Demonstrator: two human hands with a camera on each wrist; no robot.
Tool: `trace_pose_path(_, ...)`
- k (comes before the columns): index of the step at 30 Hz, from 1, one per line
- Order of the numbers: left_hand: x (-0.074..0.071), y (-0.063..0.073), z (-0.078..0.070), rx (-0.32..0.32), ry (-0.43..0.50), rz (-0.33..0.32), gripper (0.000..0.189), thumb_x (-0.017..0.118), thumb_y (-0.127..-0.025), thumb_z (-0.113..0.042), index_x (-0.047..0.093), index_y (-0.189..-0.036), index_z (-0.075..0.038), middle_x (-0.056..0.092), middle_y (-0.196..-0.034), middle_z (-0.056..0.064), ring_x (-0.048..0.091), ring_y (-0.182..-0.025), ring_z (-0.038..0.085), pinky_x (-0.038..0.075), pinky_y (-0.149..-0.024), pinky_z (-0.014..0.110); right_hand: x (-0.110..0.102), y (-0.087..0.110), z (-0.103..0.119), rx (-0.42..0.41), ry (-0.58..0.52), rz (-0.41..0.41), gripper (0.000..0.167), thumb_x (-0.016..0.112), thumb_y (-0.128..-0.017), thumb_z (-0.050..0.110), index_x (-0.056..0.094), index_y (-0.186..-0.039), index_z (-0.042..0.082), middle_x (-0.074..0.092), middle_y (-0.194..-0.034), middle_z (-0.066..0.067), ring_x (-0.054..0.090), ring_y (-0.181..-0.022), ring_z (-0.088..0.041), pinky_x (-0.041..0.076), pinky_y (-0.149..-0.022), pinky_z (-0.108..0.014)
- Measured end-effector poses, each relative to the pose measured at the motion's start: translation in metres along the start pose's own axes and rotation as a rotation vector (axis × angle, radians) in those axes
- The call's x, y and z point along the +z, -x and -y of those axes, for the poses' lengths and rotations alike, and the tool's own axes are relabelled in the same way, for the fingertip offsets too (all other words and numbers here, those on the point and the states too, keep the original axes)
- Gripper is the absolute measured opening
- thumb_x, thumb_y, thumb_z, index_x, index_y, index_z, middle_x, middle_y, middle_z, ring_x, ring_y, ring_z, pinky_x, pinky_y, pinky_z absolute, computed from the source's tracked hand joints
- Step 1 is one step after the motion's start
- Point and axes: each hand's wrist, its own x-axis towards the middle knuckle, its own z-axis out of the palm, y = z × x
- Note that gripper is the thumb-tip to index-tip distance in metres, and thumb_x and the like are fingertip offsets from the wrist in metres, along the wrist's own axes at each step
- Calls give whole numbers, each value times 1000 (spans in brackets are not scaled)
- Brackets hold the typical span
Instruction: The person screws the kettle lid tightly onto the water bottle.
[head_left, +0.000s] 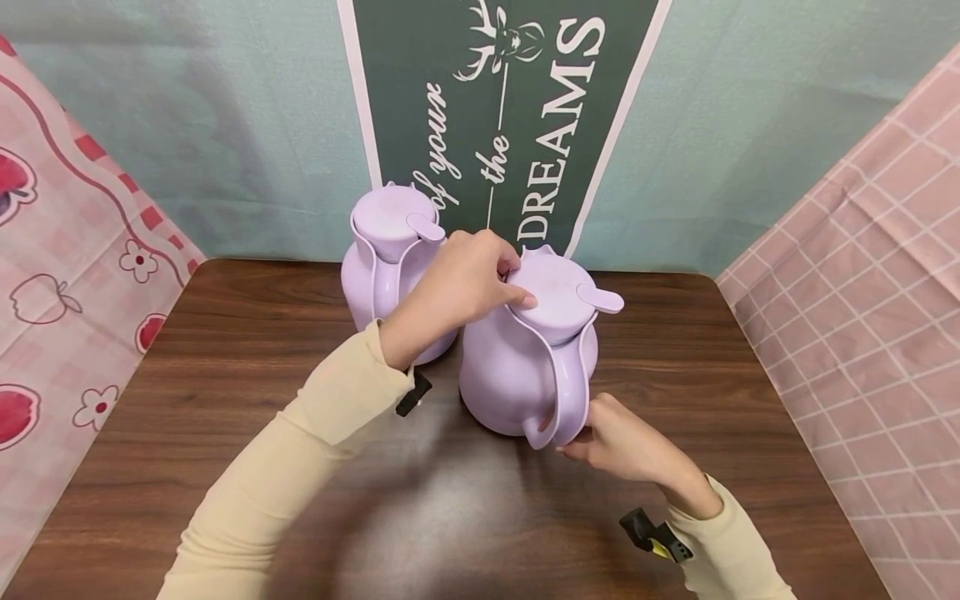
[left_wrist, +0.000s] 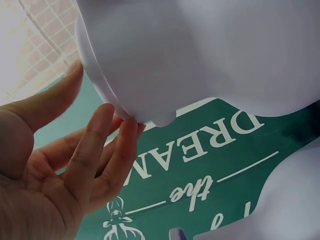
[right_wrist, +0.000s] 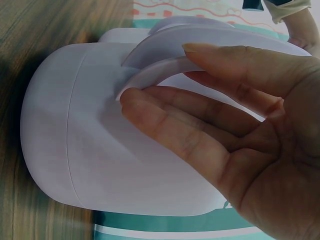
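Two lavender thermos jugs with small ear-like points on their lids stand side by side. My left hand reaches to the right jug and holds the edge of its round lid, thumb on top. In the left wrist view, the fingertips touch the lid's rim. Lower down, my right hand pinches the bottom of that jug's handle. The right wrist view shows the thumb on one side of the handle and fingers on the other. Behind my left forearm, the left jug is partly hidden.
Both jugs are on a dark wooden table. Behind it hangs a pale teal cloth with a dark green lettered panel. Fruit-patterned cloth borders the left, pink grid cloth the right.
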Motion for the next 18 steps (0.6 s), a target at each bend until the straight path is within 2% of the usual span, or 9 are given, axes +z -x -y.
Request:
trace_pose_path(5,3,4,-8,-28,-31,-5,45,77,-70,-39,47,-54,-10,33,-51,-3,35,-57,14,26,-50,23,0,0,-1,-7,-2,1,15,70,-69,-2,62,-74,10,52,-64,13,44,-59,0,41,-54,-21)
trace_pose_path(12,9,6,-13,31,-137,-55,42,77,-67,-45,55,-60,-9,41,-53,0,44,-56,17,35,-51,26,1,1,-1,-21,-4,-9,16,71,-69,-1,62,-74,11,53,-65,13,45,-59,0,41,-54,-21)
trace_pose_path(18,10,6,-11,41,-119,-61,40,77,-67,-44,57,-63,-9,48,-57,2,46,-59,18,37,-53,27,1,1,-2,-24,-2,-10,15,70,-69,-2,62,-73,10,52,-64,13,45,-59,0,41,-53,-21)
